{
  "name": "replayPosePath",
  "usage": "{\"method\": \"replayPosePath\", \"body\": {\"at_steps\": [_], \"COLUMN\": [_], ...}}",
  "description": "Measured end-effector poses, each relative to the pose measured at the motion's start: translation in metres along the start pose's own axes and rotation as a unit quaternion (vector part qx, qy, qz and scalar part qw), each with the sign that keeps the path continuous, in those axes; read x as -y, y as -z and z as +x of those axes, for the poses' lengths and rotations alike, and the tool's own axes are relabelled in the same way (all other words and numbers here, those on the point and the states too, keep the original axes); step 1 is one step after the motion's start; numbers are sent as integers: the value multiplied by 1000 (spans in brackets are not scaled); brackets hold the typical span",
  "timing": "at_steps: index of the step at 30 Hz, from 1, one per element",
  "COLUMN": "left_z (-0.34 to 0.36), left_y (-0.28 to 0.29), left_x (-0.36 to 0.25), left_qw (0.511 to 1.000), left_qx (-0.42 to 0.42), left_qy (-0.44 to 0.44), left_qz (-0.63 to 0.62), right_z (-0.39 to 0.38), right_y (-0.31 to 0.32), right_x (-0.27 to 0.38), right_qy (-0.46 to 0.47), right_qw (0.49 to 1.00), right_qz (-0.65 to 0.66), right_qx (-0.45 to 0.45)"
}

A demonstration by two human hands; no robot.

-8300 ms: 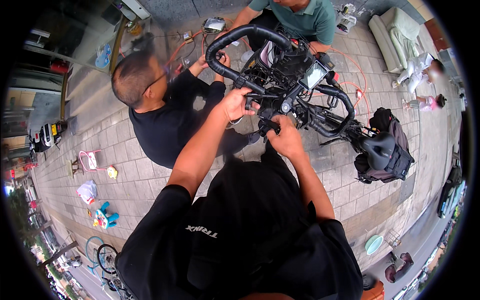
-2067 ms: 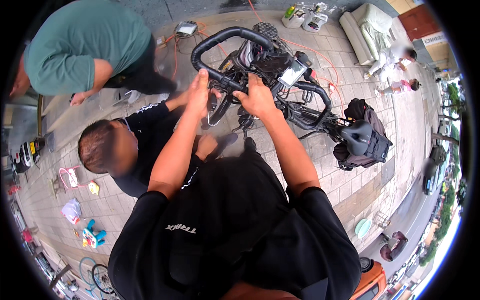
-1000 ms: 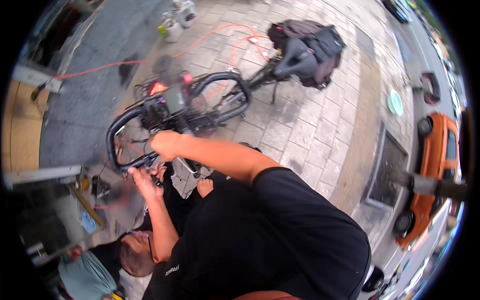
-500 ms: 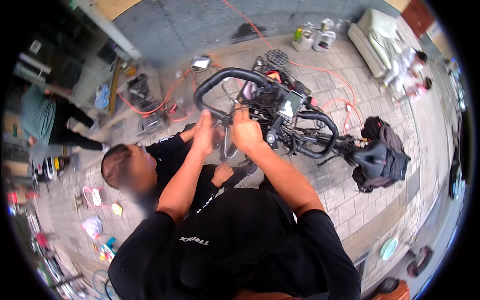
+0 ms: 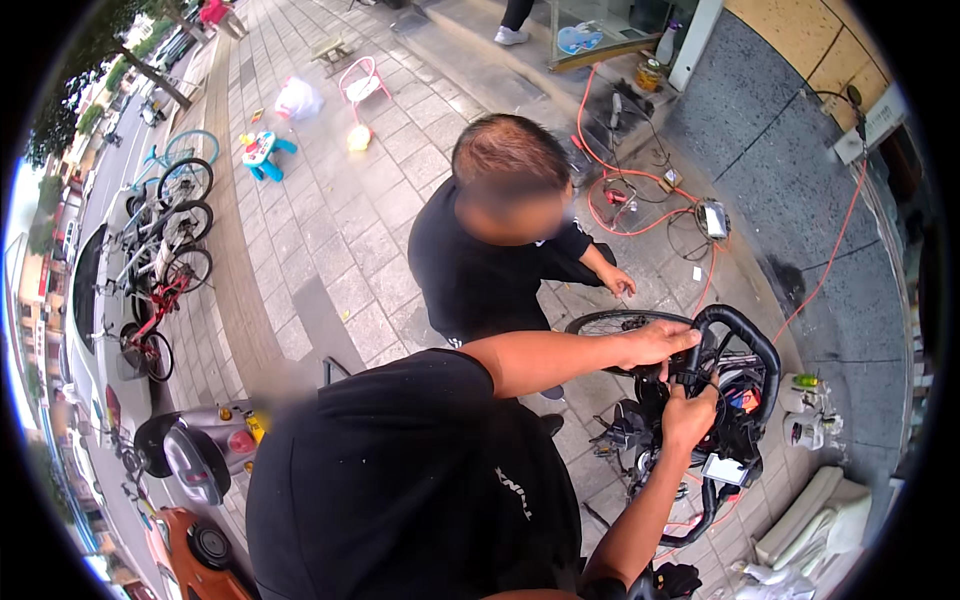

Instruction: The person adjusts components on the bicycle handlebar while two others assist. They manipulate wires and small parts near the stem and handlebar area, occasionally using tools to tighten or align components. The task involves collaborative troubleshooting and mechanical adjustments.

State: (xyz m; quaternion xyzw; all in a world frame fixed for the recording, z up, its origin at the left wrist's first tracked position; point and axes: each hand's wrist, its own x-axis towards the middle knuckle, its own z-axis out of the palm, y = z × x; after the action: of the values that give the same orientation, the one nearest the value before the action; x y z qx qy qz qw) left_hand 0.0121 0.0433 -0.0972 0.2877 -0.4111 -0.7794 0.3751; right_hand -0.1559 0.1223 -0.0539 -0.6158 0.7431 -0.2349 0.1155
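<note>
A bicycle with a black, tape-wrapped drop handlebar (image 5: pixel 760 355) stands at my lower right, crowded with cables, bags and a small mounted screen (image 5: pixel 724 470). My left hand (image 5: pixel 660 342) reaches across to the bar's near section, its fingers closed against it. Just below, my right hand (image 5: pixel 688 420) is closed at a clamp or lever area on the same bar; its fingertips are partly hidden among cables. The front wheel (image 5: pixel 610 322) lies beyond my left forearm. A crouching person in black (image 5: pixel 470 280) is beside me, one bare hand (image 5: pixel 620 282) held above the wheel.
Orange hoses (image 5: pixel 630 230) and tools lie by the doorway step. Containers (image 5: pixel 805 425) and a cream sofa (image 5: pixel 800 520) line the right wall. A scooter (image 5: pixel 195 460), parked bicycles (image 5: pixel 185 250) and a small toy table (image 5: pixel 262 155) are leftward. Another person's shoe (image 5: pixel 510 35) shows on the step.
My view has swung left toward the street, shifting the bicycle to the right. Both my hands remain at the handlebar. The crouching person's head and hand appear higher in view.
</note>
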Motion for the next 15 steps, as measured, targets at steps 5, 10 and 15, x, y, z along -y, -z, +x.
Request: {"method": "replayPosePath", "body": {"at_steps": [5,10,15], "left_z": [0,2,-9], "left_y": [-10,-11,-5], "left_x": [1,0,-12], "left_qw": [999,999,998], "left_qx": [-33,-21,-52], "left_qy": [-18,-4,20], "left_qz": [-13,-25,1], "right_z": [31,2,24], "right_y": [27,-2,49], "right_x": [-9,-2,36], "right_qy": [-25,14,-54], "right_qw": [981,998,974], "right_qz": [105,-50,-3], "right_qx": [164,-19,219]}}
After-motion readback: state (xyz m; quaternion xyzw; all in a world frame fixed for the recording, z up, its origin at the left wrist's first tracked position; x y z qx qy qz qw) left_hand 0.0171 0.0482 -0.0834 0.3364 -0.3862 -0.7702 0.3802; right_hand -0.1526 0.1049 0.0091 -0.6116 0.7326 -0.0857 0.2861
